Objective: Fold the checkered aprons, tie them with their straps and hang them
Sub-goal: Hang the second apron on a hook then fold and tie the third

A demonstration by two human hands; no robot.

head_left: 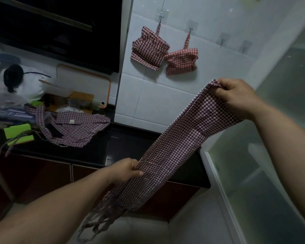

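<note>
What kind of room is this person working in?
Most likely a home kitchen: a dark countertop, a cutting board leaning against the tiled wall, and a black range hood above.

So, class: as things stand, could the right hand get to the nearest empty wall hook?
Probably yes: only bare tile lies between the right hand and the empty hook, though it grips the folded checkered apron.

Near right: red-check apron (183, 138) folded to a long strip, stretched diag. in mid-air, straps (95, 224) dangling off its low end. Tied bundle (149, 48) & second bundle (181, 61) hang on far wall (165, 103); another apron (77, 127) lies crumpled on counter (130, 141), left.
</note>
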